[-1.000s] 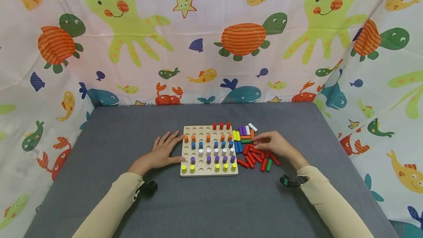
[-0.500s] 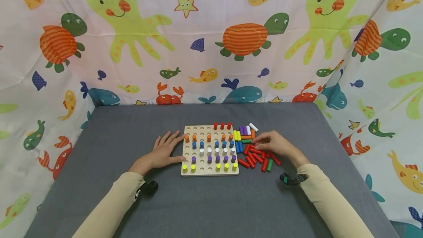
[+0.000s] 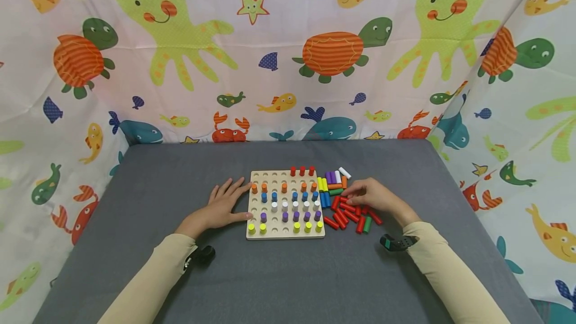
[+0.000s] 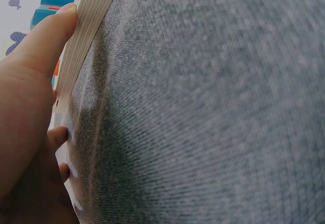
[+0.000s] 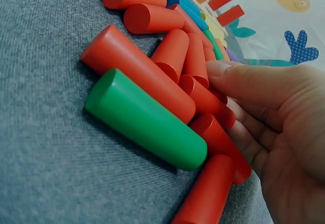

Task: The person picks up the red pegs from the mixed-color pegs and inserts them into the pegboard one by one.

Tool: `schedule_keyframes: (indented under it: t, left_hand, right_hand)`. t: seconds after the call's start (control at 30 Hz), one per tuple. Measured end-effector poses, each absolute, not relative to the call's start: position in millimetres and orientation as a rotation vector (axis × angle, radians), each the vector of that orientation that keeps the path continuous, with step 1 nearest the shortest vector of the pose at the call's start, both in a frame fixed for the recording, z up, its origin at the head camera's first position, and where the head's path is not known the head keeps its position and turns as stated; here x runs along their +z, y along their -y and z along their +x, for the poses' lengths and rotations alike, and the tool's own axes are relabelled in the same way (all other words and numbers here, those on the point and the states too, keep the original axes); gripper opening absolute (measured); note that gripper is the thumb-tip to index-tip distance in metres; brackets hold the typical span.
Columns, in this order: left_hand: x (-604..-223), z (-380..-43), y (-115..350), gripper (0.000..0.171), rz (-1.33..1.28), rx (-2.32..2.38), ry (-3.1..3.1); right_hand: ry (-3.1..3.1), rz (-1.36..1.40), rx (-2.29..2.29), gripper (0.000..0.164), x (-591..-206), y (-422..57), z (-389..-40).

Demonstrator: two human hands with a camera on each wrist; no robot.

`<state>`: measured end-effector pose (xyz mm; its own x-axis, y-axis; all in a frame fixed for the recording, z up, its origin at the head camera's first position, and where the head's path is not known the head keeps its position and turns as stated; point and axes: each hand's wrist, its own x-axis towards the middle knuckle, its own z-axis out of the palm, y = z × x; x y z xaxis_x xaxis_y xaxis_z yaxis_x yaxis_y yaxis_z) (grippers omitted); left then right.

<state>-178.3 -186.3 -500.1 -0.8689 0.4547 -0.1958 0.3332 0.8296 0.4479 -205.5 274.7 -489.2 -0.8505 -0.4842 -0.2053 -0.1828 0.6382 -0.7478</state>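
Pegs [image 5: 139,75] by right hand [image 3: 375,196], axes askew

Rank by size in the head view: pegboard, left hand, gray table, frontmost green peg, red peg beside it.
1. Gray table
2. Pegboard
3. Left hand
4. Green peg and red peg look too alike to rank

No text, label, brand, number or sign can be read in any view. The dark wrist device [image 3: 398,243] at the right cuff, over the desk [image 3: 288,284], bears a small green patch, too small to tell whether it holds any lettering.
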Motion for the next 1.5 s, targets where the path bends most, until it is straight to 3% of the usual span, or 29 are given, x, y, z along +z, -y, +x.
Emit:
schedule_keyframes:
  t: [0.7,1.5]
  left_hand:
    - [-499.2,-177.6,187.4,0.091,0.603,0.614,-2.708]
    - [-500.0,-177.9,187.2,0.092,0.603,0.589,-2.72]
  right_hand:
    - [-2.515,-0.603,-1.091,0.019,-492.3,-274.6,-202.6]
    - [-2.547,-0.44,-1.179,0.024,-472.5,-257.3,-204.3]
